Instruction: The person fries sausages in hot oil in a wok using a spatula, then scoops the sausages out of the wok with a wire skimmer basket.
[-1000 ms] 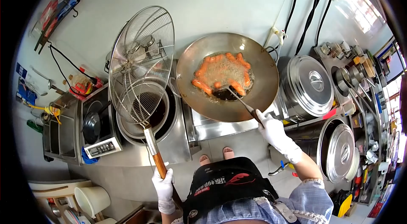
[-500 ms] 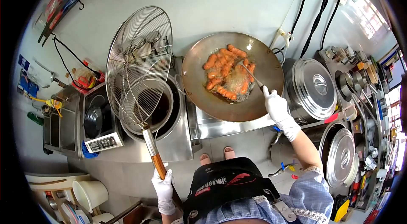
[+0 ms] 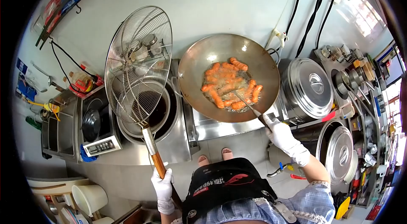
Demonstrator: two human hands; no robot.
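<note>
Scored sausages (image 3: 229, 69) lie in bubbling oil in the bottom of a wide metal wok (image 3: 193, 61). My gloved right hand (image 3: 283, 138), beyond the wok's front right rim, grips a long-handled metal cooking utensil (image 3: 248, 106). Its far end is in among the sausages, and foam keeps me from making out its shape. In my gloved left hand (image 3: 163, 185) is the wooden handle of a big wire strainer (image 3: 137, 63). The strainer's round mesh stands tilted up, left of the wok and in front of a round pot (image 3: 171, 118) of dark liquid.
Right of the wok stands a lidded steel pot (image 3: 311, 86), with another lidded pot (image 3: 339, 156) below it. An induction cooker (image 3: 101, 145) carrying a small black pan sits at the left, beside a metal sink (image 3: 63, 128). Spice containers (image 3: 339, 54) line the right-hand counter.
My right hand has drawn back towards me, and the utensil's end has moved nearer and left through the oil. The sausages have shifted. My left hand and the strainer stay almost still.
</note>
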